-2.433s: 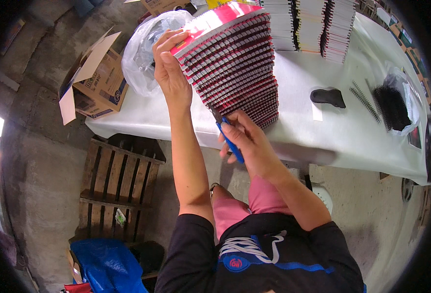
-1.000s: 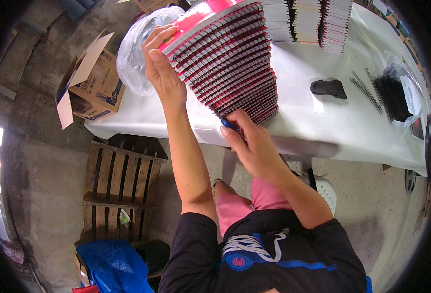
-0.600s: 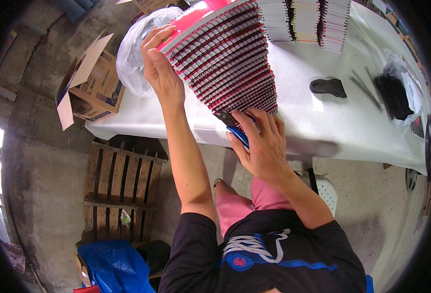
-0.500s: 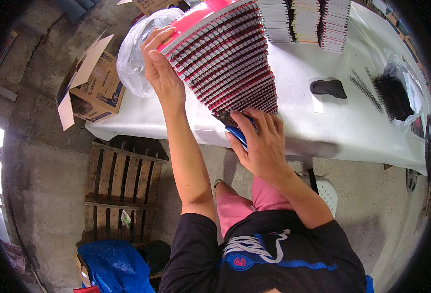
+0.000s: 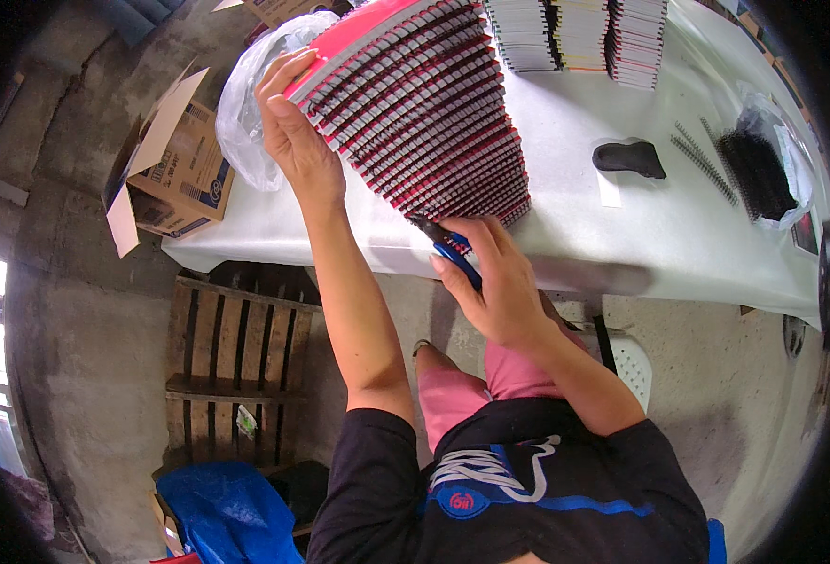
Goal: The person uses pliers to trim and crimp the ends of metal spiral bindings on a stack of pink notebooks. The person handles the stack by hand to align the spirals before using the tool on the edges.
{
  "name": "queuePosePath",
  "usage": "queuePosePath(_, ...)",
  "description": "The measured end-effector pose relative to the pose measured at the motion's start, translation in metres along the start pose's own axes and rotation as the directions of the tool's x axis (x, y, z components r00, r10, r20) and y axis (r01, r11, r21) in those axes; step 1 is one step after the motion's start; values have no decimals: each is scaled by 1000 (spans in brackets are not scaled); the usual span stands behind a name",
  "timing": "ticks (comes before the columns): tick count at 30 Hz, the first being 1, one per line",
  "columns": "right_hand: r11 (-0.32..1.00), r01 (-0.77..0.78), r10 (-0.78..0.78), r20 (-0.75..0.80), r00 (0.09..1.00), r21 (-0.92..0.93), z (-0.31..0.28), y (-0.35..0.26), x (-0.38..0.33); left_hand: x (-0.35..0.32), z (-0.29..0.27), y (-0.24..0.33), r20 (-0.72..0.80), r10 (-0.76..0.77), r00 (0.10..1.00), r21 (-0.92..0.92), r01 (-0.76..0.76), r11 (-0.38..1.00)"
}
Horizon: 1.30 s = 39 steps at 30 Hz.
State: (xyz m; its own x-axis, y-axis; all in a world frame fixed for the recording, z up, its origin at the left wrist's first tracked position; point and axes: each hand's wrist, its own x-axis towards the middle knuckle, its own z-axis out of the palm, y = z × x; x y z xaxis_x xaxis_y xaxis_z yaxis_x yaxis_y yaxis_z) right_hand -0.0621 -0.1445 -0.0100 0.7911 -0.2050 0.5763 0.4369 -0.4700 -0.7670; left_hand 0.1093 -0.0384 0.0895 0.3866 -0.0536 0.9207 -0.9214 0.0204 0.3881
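A tall leaning stack of red spiral-bound notebooks [image 5: 424, 103] stands on the white table [image 5: 622, 244]. My left hand [image 5: 295, 132] presses flat against the stack's upper left side, steadying it. My right hand [image 5: 492, 287] is at the foot of the stack near the table's front edge, gripping a blue-handled tool [image 5: 454, 254] whose tip touches the lowest spirals.
More notebook stacks [image 5: 575, 33] stand at the table's back. A black tool [image 5: 629, 157], loose black spiral coils [image 5: 706, 160] and a bag of coils [image 5: 763, 174] lie to the right. A clear plastic bag [image 5: 246, 103], an open cardboard box [image 5: 175, 164] and a wooden pallet [image 5: 236, 367] are at left.
My right hand with the blue tool stayed at the stack's base, shifting slightly along the lowest spirals. My left hand kept steadying the stack's side.
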Motion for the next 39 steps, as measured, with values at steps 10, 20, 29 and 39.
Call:
queuePosePath(10,851,247,-291,-25,956,-464,-4,13,3,1,-1,-2,7,18,1000,36,-18,999)
queuePosePath(20,789,309,-362,4,932,-532,-5,17,7,0,-2,-4,1,-3,1000,28,3,1000)
queuePosePath(29,801,307,-352,11,936,-514,-5,17,8,1,0,-5,-20,-18,1000,14,18,1000)
queuePosePath(39,804,-475,337,384,860,357,-20,2,15,0,-3,-5,-16,-40,999,36,41,999)
